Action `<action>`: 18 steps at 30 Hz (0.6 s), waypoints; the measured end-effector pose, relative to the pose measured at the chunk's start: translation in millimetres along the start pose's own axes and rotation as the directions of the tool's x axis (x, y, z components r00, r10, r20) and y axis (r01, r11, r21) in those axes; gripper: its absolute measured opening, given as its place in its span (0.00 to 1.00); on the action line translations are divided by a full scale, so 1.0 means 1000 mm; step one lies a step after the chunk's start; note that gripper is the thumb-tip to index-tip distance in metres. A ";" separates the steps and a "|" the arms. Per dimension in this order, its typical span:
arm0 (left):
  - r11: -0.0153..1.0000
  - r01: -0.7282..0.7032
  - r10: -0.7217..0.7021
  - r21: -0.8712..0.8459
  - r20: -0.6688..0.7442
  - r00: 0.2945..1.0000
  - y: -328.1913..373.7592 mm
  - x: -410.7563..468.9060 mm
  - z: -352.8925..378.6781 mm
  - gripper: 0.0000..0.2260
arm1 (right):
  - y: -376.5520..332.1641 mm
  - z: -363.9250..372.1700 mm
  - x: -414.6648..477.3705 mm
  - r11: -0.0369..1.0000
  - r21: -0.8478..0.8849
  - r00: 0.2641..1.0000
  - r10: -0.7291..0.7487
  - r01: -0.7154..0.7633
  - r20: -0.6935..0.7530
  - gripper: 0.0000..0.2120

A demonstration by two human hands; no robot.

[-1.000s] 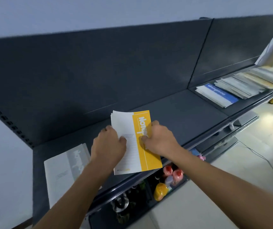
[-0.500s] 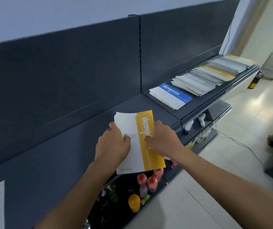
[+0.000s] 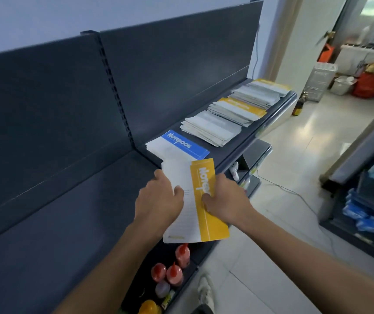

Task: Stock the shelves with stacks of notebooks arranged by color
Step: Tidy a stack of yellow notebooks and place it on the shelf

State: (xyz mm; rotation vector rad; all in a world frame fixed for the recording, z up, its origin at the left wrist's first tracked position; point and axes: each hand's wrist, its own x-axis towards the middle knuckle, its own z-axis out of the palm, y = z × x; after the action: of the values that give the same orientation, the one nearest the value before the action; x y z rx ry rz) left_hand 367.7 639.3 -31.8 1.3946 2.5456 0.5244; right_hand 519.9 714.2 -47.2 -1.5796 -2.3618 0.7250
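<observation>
We see a thin stack of notebooks (image 3: 211, 223) held by both hands above the front edge of a dark grey shelf (image 3: 79, 223). The left hand (image 3: 158, 200) grasps the white side, with the thumb on top and the fingers wrapped round the edge. The right hand (image 3: 226, 200) grasps the yellow side in the same way.

The top cover is smooth, flat paper in a long rectangle. It is white on the left with small print, and on the right it has a broad yellow band with big white letters. The right thumb covers the end of this word, and the small print is too fine for us to read. We cannot tell how many notebooks are in the stack.

The shelf looks like matte painted metal, with a flat back panel (image 3: 45, 98) and an upright post (image 3: 118, 94) with small slots. Just beyond the hands lies a blue stack (image 3: 179, 146), and the held notebooks hide its near corner. Farther beyond the right hand lie a grey stack (image 3: 213, 128) and a yellow stack (image 3: 238, 109), both a little fanned. The stacks behind them are blurred.

Under the hands stand red bottles (image 3: 174, 270) with pointed caps. A yellow bottle (image 3: 149, 308) is cut off by the lower edge. To the right of the right hand there is a glossy pale floor (image 3: 283, 223) with a thin cable (image 3: 294, 191) on it.
</observation>
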 end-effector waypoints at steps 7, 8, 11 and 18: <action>0.995 -0.091 0.091 -0.029 0.018 0.996 0.078 0.090 0.036 0.23 | 0.059 -0.040 0.084 0.999 -0.009 0.994 0.033 -0.035 -0.101 0.12; 0.994 -0.107 0.108 -0.028 0.017 0.994 0.091 0.103 0.043 0.22 | 0.068 -0.047 0.096 0.999 -0.016 0.993 0.045 -0.047 -0.113 0.12; 0.988 -0.154 0.155 -0.034 0.023 0.988 0.127 0.140 0.061 0.20 | 0.096 -0.066 0.132 0.996 -0.022 0.985 0.084 -0.089 -0.147 0.12; 0.973 -0.228 0.230 -0.038 0.058 0.972 0.199 0.197 0.095 0.21 | 0.151 -0.108 0.187 0.987 -0.016 0.974 0.156 -0.160 -0.165 0.12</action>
State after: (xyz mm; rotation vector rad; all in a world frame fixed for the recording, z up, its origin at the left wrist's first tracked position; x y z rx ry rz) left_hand 446.7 923.8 -40.1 1.6773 2.3325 0.5453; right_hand 612.5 961.2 -48.6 -1.7820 -2.1593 0.5691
